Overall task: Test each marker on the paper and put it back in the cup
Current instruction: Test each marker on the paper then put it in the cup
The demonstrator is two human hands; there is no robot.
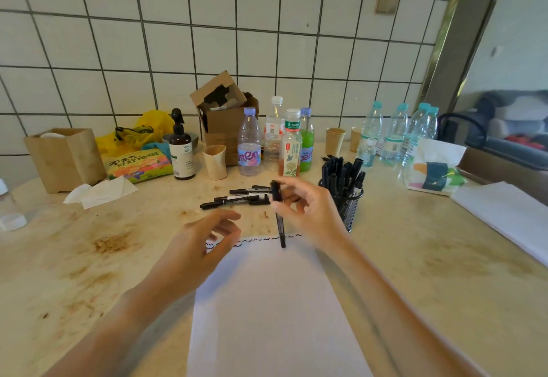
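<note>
Head view: right hand (311, 213) pinches a black marker (278, 216) upright, its lower end on the far edge of the white paper (267, 302) by black squiggles (267, 239). Left hand (204, 246) hovers over the paper's far-left corner, fingers loosely curled, holding nothing. Mesh cup (345, 207) of markers stands just right; loose markers (237, 197) lie on the table behind.
</note>
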